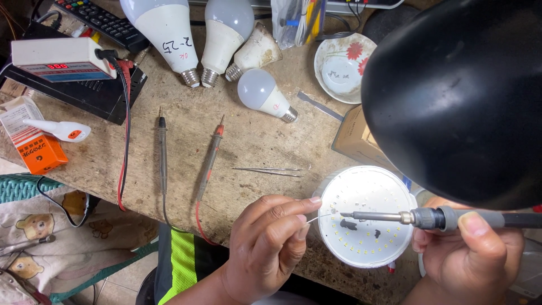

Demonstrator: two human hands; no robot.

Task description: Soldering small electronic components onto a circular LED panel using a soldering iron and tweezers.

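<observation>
Head cam, looking straight down at a scuffed wooden workbench [248, 141]. Containers first: a small white saucer [340, 70] with red flowers painted on it sits near the top edge, and it looks bare inside apart from some faint marks. A clear plastic bag [296, 20] above it is stuffed with thin coloured bits I can't make out.

The main thing is a round white LED board [367, 217] at the near edge of the bench, right under a big black lamp shade [457, 96]. It's got a ring of little yellow LED chips around the rim, plus two dark scorched-looking patches near the middle (one bigger than the other).

The left hand [271, 243] has thumb and forefinger pressed together, pinching a thin solder wire [320, 216] that pokes toward the board. The right hand [474, 254] is wrapped around the grey handle of a soldering iron [395, 216], its tip lying over the board close to the wire's end.

Further back: four white bulbs [217, 36], two probes [186, 152] and tweezers [271, 170].
</observation>
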